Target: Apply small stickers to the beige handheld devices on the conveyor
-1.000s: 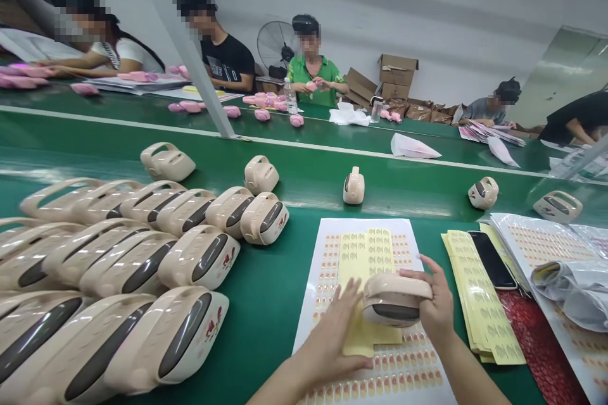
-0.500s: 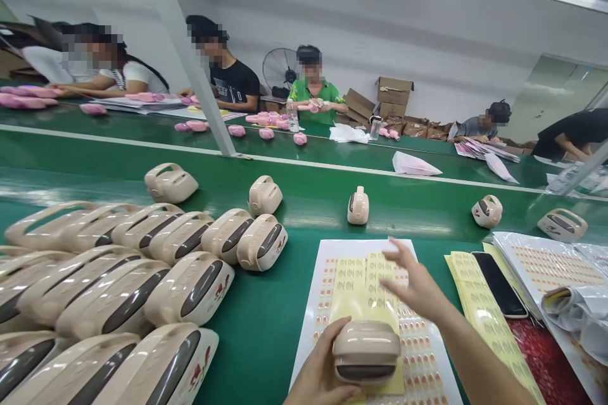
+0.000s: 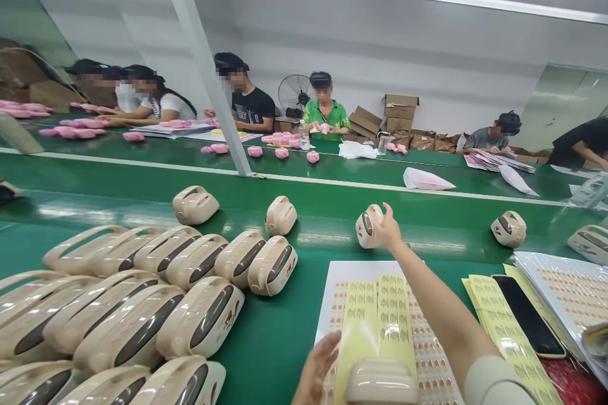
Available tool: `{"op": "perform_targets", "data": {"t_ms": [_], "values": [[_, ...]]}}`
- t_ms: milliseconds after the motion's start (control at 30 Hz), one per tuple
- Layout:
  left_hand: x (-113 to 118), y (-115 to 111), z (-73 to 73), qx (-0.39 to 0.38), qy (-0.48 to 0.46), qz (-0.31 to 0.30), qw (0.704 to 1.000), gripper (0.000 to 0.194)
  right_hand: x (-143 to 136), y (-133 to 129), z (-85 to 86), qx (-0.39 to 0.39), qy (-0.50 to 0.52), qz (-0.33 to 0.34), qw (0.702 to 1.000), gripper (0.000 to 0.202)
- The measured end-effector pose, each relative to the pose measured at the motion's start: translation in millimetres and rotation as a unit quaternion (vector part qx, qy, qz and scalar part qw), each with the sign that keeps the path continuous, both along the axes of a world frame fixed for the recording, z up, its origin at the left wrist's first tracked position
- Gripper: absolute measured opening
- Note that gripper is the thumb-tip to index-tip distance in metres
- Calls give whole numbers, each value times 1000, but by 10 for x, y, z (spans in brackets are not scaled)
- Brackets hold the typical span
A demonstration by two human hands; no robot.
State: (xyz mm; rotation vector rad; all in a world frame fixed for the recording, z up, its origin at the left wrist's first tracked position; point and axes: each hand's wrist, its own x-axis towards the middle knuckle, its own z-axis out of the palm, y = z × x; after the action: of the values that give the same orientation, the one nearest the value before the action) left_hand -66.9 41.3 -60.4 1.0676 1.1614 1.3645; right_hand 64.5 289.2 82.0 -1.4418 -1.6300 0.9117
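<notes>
My right hand reaches far forward onto the green conveyor and closes on a small beige unit, which is tilted with its dark window toward me. My left hand lies open at the bottom edge, just left of another beige unit. That unit rests on yellow label strips laid over a white sticker sheet.
Several beige units are packed in rows at the left. Loose ones sit on the conveyor. At the right are a yellow label stack, a black phone and more sticker sheets. Other people work across the belt.
My right hand let go of the near beige unit, stretched forward and took hold of the unit on the conveyor, tilting it. My left hand briefly held the near unit, then opened beside it. The view tilted upward.
</notes>
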Motion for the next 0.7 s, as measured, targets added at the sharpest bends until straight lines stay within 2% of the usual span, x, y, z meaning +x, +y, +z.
{"op": "perform_targets", "data": {"t_ms": [100, 167, 267, 367, 433, 500, 600, 700], "values": [[-18, 203, 312, -35, -131, 43, 990, 61, 96, -343, 10, -18, 65, 44, 997, 62], [30, 345, 504, -46, -202, 31, 978, 65, 78, -647, -11, -54, 99, 74, 991, 56], [141, 480, 651, -28, -257, -2, 966, 80, 16, -1054, -53, -110, 128, 119, 978, 47], [188, 517, 706, 39, -226, -27, 973, 85, 46, -1205, -75, -136, 128, 165, 968, 43], [158, 536, 737, 77, -190, -26, 978, 83, 122, -1148, -110, -116, 100, 147, 977, 40], [93, 578, 747, 97, -186, 9, 978, 78, 198, -1028, -197, -90, 59, 94, 990, 28], [-11, 679, 673, 87, -253, 87, 960, 69, 251, -864, -410, -98, -7, 47, 994, 10], [-72, 769, 511, 52, -356, 120, 925, 66, 237, -788, -605, -115, -69, 29, 991, 11]]}}
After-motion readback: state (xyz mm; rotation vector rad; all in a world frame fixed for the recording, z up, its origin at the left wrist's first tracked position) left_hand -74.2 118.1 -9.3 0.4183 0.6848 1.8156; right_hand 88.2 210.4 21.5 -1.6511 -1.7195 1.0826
